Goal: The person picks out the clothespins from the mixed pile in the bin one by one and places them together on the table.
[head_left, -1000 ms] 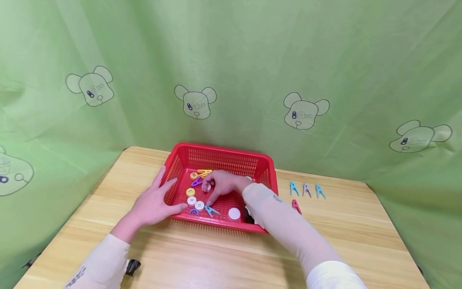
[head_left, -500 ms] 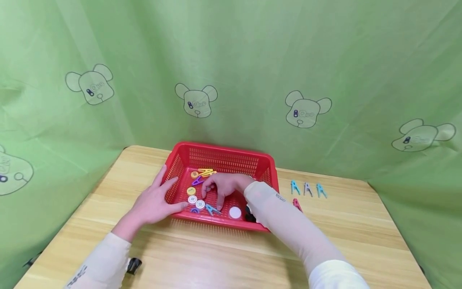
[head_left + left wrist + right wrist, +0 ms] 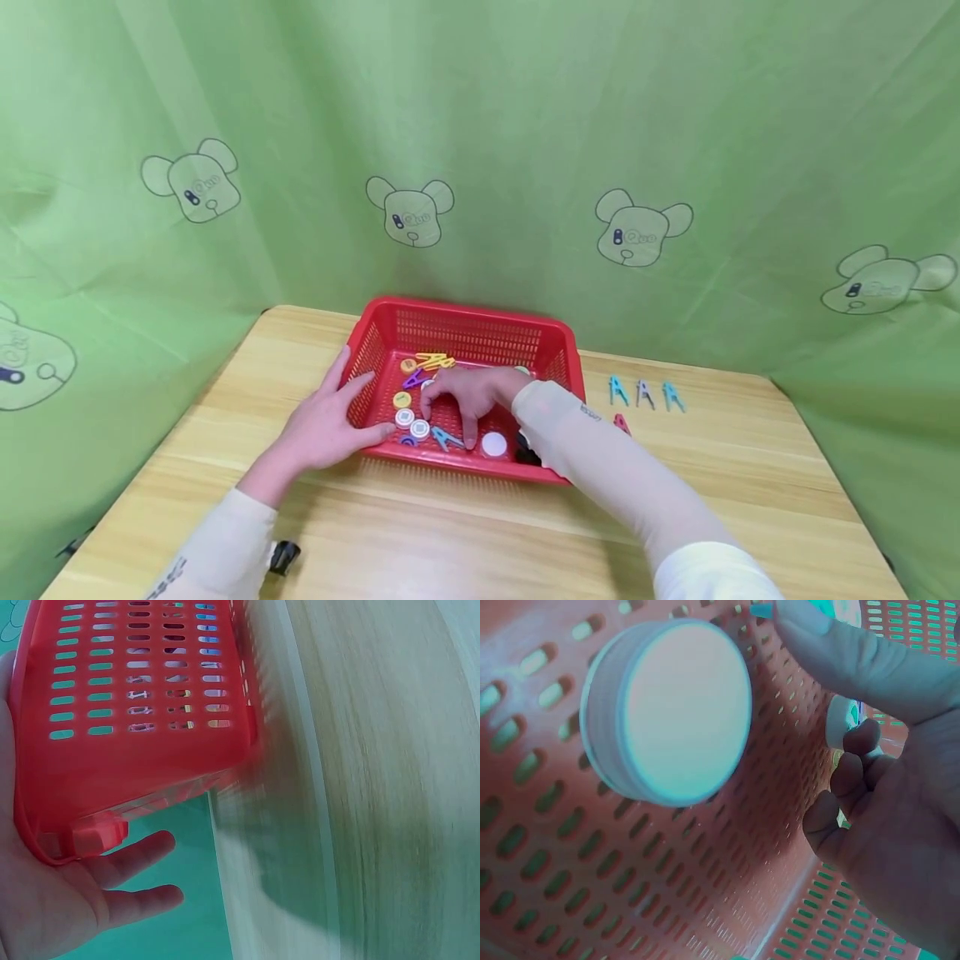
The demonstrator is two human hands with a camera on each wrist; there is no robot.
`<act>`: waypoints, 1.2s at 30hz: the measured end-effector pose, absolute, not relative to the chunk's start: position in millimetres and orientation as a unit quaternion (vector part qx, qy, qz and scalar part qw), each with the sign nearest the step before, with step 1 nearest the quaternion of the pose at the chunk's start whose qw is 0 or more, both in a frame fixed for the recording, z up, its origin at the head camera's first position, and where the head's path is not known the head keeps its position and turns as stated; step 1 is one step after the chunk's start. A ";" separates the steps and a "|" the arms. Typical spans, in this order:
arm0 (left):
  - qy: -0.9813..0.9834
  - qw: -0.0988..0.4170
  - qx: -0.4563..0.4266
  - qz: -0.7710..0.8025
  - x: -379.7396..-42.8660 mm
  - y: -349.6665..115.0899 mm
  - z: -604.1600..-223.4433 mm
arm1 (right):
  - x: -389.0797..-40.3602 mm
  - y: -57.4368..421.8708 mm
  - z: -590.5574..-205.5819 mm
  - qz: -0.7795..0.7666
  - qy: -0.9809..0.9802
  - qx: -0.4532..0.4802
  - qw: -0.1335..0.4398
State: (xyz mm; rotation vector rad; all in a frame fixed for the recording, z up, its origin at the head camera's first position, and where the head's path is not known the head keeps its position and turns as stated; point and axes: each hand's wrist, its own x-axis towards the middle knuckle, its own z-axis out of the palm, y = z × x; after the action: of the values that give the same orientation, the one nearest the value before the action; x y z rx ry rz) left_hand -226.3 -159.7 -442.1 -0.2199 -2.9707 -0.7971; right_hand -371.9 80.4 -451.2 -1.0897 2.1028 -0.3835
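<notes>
A red plastic basket [image 3: 480, 469] holds clothespins and round discs. My left hand [image 3: 318, 425] rests on its left rim, thumb at the front rim; in the left wrist view, two straight fingers extend past the basket's corner [image 3: 135, 761]. Inside the basket my right hand [image 3: 474, 396] reaches down, its thumb at the end of a light blue clothespin [image 3: 442, 437]. Its other fingers are bent, well apart from the thumb. Two white patterned discs [image 3: 405, 417] lie left of the clothespin. In the right wrist view a plain white disc [image 3: 690, 712] sits near the thumb.
The basket also contains yellow clothespins [image 3: 433, 361], a purple one [image 3: 414, 380] and a yellow disc [image 3: 402, 401]. Right of it, blue and greyish-purple clothespins [image 3: 645, 393] form a row on the table [image 3: 720, 467], with a red one [image 3: 622, 423] nearer. Green cloth hangs behind.
My right hand has shifted right within the basket, its thumb sliding from the light blue clothespin's left end to its right end. The left hand has stayed on the rim.
</notes>
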 end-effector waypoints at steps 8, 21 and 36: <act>-0.962 0.031 -0.069 -0.261 -226.0 -157.6 -441.8 | -372.5 79.0 -455.3 -0.105 0.820 -0.460 0.323; -0.963 0.036 -0.072 -0.257 -224.6 -158.2 -446.2 | -362.6 75.1 -452.6 -0.065 0.829 -0.472 0.294; -0.963 0.042 -0.080 -0.253 -225.1 -159.3 -444.2 | -366.1 72.9 -450.5 -0.085 0.825 -0.468 0.305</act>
State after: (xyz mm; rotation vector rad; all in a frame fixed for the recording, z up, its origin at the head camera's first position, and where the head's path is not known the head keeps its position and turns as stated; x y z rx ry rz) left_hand -225.1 -159.3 -444.2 -0.2463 -2.9478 -0.7737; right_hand -366.1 72.9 -450.5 -1.2398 2.1833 -0.2258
